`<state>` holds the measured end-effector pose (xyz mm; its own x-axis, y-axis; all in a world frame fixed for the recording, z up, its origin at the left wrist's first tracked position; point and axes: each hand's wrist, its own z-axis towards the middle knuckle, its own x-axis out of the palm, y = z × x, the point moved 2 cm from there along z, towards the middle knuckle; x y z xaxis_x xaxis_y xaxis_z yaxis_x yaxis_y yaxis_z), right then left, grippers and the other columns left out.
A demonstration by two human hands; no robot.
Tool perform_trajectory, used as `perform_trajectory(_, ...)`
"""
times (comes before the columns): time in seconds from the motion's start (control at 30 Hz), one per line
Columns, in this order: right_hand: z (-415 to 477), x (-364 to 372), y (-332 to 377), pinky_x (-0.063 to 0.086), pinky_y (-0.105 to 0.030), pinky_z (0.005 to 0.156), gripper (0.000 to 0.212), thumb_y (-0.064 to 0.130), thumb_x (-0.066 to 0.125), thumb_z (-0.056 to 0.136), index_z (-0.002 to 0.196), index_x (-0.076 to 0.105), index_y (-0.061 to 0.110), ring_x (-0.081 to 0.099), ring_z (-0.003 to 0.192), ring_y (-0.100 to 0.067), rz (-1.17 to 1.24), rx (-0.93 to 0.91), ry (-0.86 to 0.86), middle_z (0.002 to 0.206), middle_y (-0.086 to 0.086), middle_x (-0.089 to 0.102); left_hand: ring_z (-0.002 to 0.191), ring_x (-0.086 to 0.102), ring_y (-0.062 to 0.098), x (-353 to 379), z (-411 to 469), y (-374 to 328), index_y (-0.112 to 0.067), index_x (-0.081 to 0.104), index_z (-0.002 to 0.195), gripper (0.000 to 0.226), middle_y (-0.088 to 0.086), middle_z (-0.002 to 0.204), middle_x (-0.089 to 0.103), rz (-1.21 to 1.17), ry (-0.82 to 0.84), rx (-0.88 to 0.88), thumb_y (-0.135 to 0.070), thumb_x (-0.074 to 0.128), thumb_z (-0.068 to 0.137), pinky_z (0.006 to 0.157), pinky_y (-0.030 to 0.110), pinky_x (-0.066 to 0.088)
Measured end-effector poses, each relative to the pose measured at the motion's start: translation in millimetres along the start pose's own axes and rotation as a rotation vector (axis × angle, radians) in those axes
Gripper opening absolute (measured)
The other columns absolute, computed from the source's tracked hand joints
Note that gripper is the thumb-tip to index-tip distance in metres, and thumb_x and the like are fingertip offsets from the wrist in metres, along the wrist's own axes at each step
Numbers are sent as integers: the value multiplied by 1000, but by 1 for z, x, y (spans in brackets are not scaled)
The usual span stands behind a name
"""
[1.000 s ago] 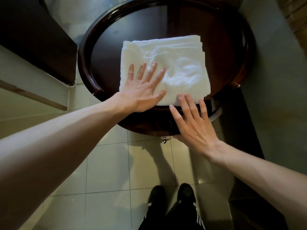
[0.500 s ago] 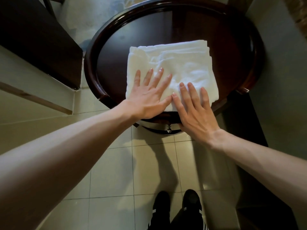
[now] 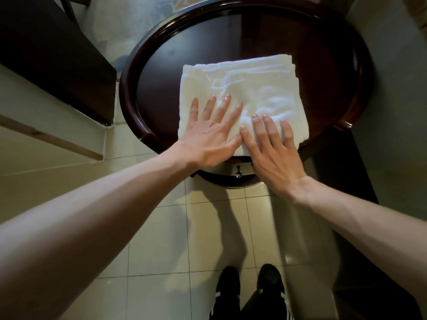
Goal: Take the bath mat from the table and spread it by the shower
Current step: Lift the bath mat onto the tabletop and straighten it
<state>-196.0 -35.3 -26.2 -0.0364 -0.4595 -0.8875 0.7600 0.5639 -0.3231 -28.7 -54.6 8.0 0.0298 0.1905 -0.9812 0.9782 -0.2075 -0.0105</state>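
A white bath mat (image 3: 249, 86), folded into a thick rectangle, lies on a round dark wooden table (image 3: 159, 93) with a raised rim. My left hand (image 3: 208, 135) rests flat on the mat's near left part, fingers spread. Beside it, my right hand (image 3: 272, 153) lies flat over the mat's near edge, its fingers apart and its forefinger touching the left thumb. Neither hand has the cloth pinched or lifted. The mat's near edge reaches the table's front rim.
A drawer knob (image 3: 238, 173) shows under the table's front edge. A dark cabinet (image 3: 53, 49) stands at the left above a pale ledge. A grey wall (image 3: 397, 112) is close on the right. My black shoes (image 3: 249, 285) stand on beige floor tiles (image 3: 161, 250).
My right hand has moved up from below the table's edge onto the mat, beside the left hand. The left hand stayed on the mat. The view shifted slightly.
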Motion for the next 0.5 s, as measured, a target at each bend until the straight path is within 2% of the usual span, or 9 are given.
perform_trajectory(0.3, -1, -1, 2, 34, -56, 103, 61, 16, 54, 85, 142, 34, 8, 42, 129, -40, -43, 11, 15, 141, -24, 44, 147, -17, 24, -2, -2, -1, -34, -9, 152, 71, -1, 162, -13, 10, 16, 0, -62, 9, 89, 113, 52, -19)
perform_trajectory(0.5, 4, -13, -8, 33, -54, 104, 81, 26, 70, 73, 142, 31, 9, 38, 132, -39, 62, -11, 176, 144, -25, 38, 147, -15, 25, -1, -3, -2, -33, -8, 152, 73, 1, 162, -11, 13, 21, -8, -62, 7, 87, 114, 53, -18)
